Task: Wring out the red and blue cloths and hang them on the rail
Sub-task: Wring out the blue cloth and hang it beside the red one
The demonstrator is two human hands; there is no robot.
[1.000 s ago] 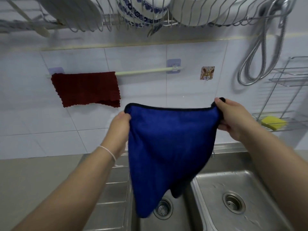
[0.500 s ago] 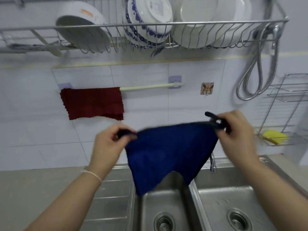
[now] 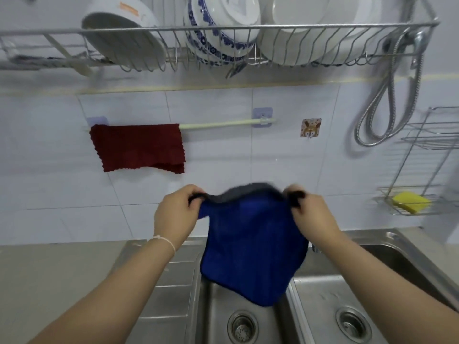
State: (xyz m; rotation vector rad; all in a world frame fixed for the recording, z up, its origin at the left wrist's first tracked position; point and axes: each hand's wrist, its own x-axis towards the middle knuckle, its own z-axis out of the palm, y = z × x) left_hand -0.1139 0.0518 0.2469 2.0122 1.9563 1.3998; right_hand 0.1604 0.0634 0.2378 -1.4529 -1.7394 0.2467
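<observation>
Hands at the sink: I hold the blue cloth (image 3: 253, 247) up by its top edge over a steel double sink (image 3: 387, 247), the left hand (image 3: 173, 214) pinched shut on one upper corner and the right hand (image 3: 314, 217) pinched shut on the other. The top edge sags and bulges upward between my two grips, its dark binding blurred. The rest of the cloth hangs free, its lowest corner dangling above the left basin, near the drain (image 3: 242, 327) there and not touching it. A thin white band (image 3: 165, 242) circles my left wrist.

On the tiled wall beyond my hands, the red cloth (image 3: 137, 147) is draped over the left part of the pale rail (image 3: 218, 124), hanging flat with a scalloped lower edge. The right part of the rail is bare as far as its lilac bracket (image 3: 262, 114). The blue cloth is below the rail and well apart from it.

Above, a wire dish rack (image 3: 323, 27) carries a white pot (image 3: 119, 36), a blue-patterned bowl (image 3: 218, 28) and white plates (image 3: 320, 26). At right, a metal hose (image 3: 380, 112) loops down the wall, and a yellow sponge (image 3: 411, 201) lies on a wire corner shelf (image 3: 427, 142). A small cartoon hook (image 3: 310, 127) sits on the tile between rail and hose.
</observation>
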